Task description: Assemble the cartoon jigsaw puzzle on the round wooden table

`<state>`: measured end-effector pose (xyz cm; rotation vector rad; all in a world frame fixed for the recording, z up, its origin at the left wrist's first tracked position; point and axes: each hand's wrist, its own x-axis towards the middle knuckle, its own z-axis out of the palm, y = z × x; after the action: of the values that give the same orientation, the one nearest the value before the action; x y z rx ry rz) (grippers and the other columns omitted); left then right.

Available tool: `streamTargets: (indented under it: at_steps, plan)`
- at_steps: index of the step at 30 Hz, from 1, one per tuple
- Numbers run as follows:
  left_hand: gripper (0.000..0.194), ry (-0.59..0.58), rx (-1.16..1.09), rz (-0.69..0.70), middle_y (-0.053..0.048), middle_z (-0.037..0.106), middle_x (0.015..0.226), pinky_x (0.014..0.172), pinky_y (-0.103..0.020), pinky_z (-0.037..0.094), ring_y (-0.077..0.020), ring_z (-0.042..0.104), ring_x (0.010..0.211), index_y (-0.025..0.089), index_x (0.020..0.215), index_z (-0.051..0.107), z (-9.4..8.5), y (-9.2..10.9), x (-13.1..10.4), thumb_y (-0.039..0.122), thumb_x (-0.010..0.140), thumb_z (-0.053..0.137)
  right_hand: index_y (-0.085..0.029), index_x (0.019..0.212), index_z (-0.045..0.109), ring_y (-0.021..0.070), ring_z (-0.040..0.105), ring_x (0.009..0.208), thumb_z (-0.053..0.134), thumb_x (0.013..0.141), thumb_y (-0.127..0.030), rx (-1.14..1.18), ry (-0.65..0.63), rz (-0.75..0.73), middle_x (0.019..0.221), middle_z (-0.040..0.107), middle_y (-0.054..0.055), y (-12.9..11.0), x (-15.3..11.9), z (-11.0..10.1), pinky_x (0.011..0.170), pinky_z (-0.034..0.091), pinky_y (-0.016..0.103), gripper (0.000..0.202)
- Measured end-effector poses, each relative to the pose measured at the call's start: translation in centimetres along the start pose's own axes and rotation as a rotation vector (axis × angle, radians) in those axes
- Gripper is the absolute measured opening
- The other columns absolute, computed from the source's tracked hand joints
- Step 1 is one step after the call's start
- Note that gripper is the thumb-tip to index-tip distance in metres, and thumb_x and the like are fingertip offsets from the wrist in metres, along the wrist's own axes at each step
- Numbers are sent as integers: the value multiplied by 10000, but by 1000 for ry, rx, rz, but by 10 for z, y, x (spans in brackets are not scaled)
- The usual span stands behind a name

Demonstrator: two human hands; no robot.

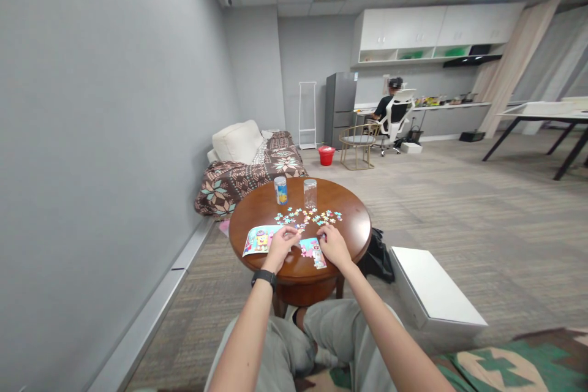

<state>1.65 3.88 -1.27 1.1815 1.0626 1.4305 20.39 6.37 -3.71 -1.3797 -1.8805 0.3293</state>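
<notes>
A partly joined jigsaw puzzle point(310, 249) lies on the round wooden table point(257, 211), its lower left part open. My left hand point(283, 244), with a dark band on the wrist, is pinched just above and left of it; a small puzzle piece shows at the fingertips. At the puzzle's right edge rests my right hand point(334, 245), fingers curled together; what they hold, if anything, is too small to make out. Loose puzzle pieces point(327, 217) are spread beyond both hands. A picture sheet point(261, 239) of cartoon figures lies partly under my left hand.
Toward the table's far side stand a labelled can point(280, 190) and a clear jar point(310, 194). A white box point(434, 285) and a black bag point(380, 257) are on the floor at the right. Farther back, a person sits in a white office chair point(399, 115).
</notes>
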Motion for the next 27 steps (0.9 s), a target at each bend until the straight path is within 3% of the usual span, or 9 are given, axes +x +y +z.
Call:
streamTargets:
  at_steps: [6,13,17,27]
  plan:
    - [360,9,20,9,-17,675,732,677,-244,464,-141,620,682,165,742,648,0,0,0,360,534,868,-195,853,623,205,567,1000,458,766,-39,-1,-9,14,1008,642,63,0,0,0,919,419,307,242]
    - [381,-2,-15,11,-55,683,737,735,-289,515,-165,645,710,153,738,667,2,-2,3,506,651,781,-193,851,635,209,566,995,450,768,-45,9,3,3,1009,647,67,0,0,-1,926,426,330,251]
    - [397,19,-27,12,-50,692,805,756,-301,529,-160,663,729,163,820,660,2,-2,3,471,621,812,-196,848,635,206,570,977,454,763,-40,5,7,8,1009,645,63,-1,0,-1,921,428,330,253]
    - [364,22,-8,13,-14,654,688,728,-277,518,-152,643,680,171,693,608,2,2,1,462,617,814,-195,849,635,211,570,995,452,765,-36,-1,6,-6,1012,642,67,1,0,0,934,428,333,257]
